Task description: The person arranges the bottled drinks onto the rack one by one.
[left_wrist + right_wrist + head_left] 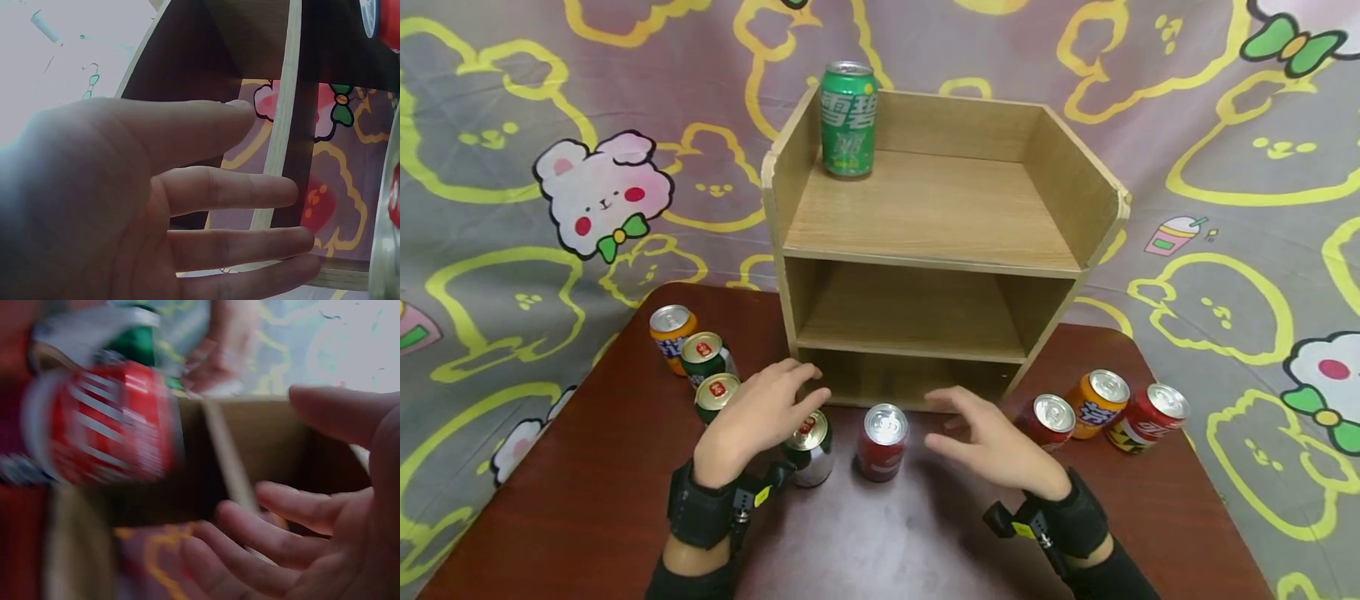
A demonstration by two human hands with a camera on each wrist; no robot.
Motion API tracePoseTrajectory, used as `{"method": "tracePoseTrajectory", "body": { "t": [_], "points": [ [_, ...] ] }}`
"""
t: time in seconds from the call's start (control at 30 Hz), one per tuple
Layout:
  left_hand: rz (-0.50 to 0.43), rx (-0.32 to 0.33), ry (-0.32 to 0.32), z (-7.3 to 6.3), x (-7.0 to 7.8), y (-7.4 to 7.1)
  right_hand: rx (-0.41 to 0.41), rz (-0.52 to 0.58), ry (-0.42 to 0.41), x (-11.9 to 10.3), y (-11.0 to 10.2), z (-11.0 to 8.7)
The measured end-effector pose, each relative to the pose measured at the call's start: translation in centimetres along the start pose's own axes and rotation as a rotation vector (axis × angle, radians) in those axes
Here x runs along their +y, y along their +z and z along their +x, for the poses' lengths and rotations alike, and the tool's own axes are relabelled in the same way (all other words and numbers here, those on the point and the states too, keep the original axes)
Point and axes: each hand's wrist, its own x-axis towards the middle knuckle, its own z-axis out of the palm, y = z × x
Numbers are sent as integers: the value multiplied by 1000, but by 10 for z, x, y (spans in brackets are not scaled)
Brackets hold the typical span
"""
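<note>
My left hand (752, 421) hovers over the table with fingers spread, partly covering a green-and-silver can (809, 463) with a gold top. In the left wrist view its straight fingers hold nothing. Between the two hands a small red can (882, 454) stands upright in front of the wooden shelf. To the right, my right hand (1003, 450) reaches forward with loosely bent fingers and nothing in them. Blurred in the right wrist view, a red can (115, 425) with white lettering is apart from those fingers. A green can (848, 125) stands on the shelf's top level, at the left.
The wooden shelf (940, 208) stands at the table's back, with a top tray and two compartments below. At left are an orange can (672, 342) and two green cans (703, 357). A red can (1051, 421), an orange can (1097, 404) and another red can (1148, 421) stand right.
</note>
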Motion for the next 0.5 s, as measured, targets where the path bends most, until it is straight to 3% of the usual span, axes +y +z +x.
{"method": "tracePoseTrajectory", "body": {
  "t": [0.17,0.33,0.5],
  "points": [
    [7,4,3,0,1,1,7,52,71,13,44,9],
    [22,-11,2,1,2,1,74,165,166,18,80,14],
    [19,-3,-5,0,1,1,179,223,155,25,104,20]
  ]
}}
